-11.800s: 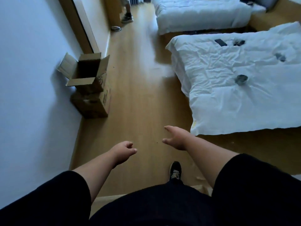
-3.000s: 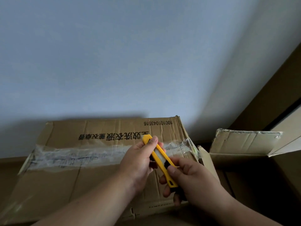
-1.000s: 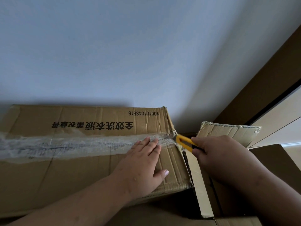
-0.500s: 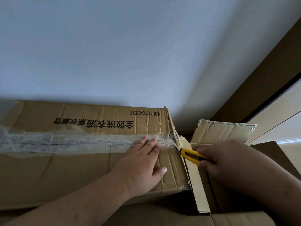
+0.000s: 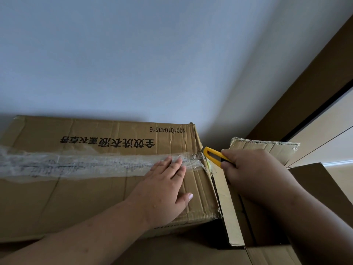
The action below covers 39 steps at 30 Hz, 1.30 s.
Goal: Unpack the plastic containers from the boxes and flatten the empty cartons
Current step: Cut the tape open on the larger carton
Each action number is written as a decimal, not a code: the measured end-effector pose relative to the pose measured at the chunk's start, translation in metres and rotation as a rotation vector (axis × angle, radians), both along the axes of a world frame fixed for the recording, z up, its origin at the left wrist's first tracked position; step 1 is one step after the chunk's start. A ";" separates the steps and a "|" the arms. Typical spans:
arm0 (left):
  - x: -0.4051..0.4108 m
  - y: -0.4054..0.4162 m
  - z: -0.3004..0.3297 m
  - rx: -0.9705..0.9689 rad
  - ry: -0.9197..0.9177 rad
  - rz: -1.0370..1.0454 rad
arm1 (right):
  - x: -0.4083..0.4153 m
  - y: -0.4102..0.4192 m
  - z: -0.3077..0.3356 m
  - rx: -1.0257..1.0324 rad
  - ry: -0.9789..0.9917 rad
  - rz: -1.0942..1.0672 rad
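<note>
The sealed carton [image 5: 107, 175] in front of you, against the wall, still has its clear tape [image 5: 76, 165] whole along the top seam, so no containers are out and nothing is flattened. Your left hand [image 5: 164, 190] presses flat on its lid, fingers straight, while your right hand [image 5: 248, 169] grips the yellow cutter [image 5: 212, 156] at the tape's right end, beside an already opened carton [image 5: 267, 188].

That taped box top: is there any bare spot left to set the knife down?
On the brown taped cardboard box, bare cardboard lies between the clear tape strip and the near edge, left of the left hand. The right end is crowded: right hand, yellow utility knife.
</note>
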<state>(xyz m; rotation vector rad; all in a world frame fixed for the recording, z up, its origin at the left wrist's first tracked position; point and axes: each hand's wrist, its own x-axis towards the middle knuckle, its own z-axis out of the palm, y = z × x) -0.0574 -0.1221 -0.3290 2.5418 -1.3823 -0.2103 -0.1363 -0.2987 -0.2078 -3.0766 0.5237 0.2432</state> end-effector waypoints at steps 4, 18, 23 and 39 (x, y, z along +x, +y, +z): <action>0.000 0.000 0.002 0.020 0.019 0.002 | 0.006 0.000 -0.010 -0.014 0.015 0.011; -0.001 -0.002 0.004 0.041 0.052 0.018 | -0.007 0.007 0.004 -0.082 0.250 0.077; 0.001 -0.002 0.003 0.012 0.065 0.017 | -0.016 0.004 0.021 -0.066 0.322 0.086; 0.085 0.117 0.046 -0.062 0.142 0.268 | 0.012 0.066 0.038 0.308 -0.034 0.048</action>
